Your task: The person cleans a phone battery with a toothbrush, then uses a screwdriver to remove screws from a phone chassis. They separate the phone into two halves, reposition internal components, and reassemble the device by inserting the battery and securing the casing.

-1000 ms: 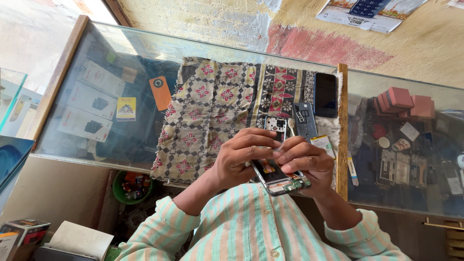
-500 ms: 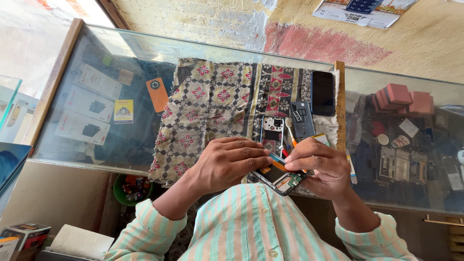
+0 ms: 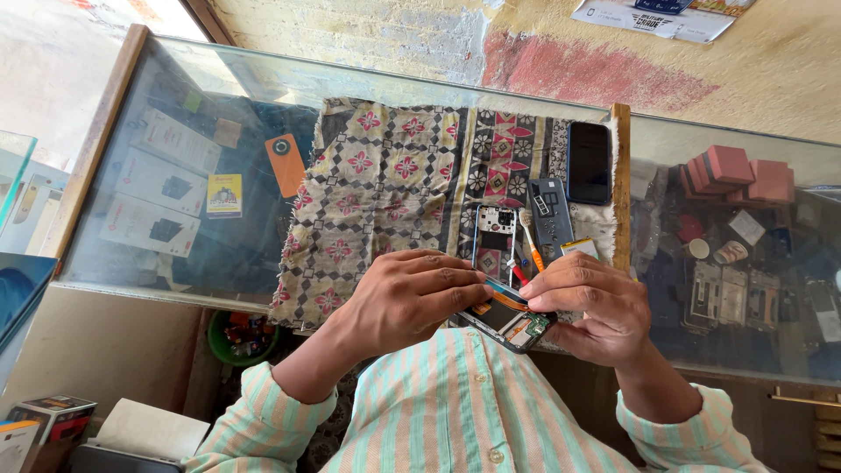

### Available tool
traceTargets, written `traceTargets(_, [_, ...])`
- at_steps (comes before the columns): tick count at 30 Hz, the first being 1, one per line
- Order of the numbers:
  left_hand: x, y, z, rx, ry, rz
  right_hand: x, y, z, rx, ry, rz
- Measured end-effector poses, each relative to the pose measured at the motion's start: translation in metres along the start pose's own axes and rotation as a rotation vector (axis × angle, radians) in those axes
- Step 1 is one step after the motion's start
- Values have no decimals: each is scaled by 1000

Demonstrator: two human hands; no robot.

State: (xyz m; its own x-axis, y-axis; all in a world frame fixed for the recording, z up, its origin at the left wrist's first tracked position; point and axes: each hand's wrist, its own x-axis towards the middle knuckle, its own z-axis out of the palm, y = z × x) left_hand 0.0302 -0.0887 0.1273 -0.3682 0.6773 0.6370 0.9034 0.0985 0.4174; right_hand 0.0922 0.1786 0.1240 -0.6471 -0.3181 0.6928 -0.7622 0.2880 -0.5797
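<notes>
Down near the person's chest, both hands meet over an opened phone (image 3: 508, 320), its back off and its circuit board and orange strip showing. That phone sits just above the front edge of the glass counter (image 3: 175, 131), held in the air rather than lying on it. Its right end and underside rest in the right hand (image 3: 591, 307), whose fingers curl around the body in a firm clasp. From the other side the left hand (image 3: 407, 298) comes in with its fingers pressed together and laid flat along the phone's upper edge, the fingertips touching the exposed inside. Just beyond the hands, a patterned cloth (image 3: 394, 184) covers the middle of the counter. On the cloth lies a second opened phone frame (image 3: 495, 241), with an orange-handled tool (image 3: 531, 243) beside it and a grey rear cover (image 3: 552, 210) next to that. Farther back, a black phone (image 3: 589, 162) lies screen up near a wooden divider (image 3: 621, 184). Under the glass to the left sit white boxes (image 3: 149, 184) and an orange phone case (image 3: 286, 164); pink boxes (image 3: 740, 171) lie to the right.
</notes>
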Motion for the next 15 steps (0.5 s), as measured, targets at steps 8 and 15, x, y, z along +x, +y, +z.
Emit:
traceTargets(8, [-2,1,1,-27,12,-16,3,-1,1,-34,-19,-12])
traceTargets(15, [-2,2,1,-71,26,-20,5,-4,1,-21,-23,-4])
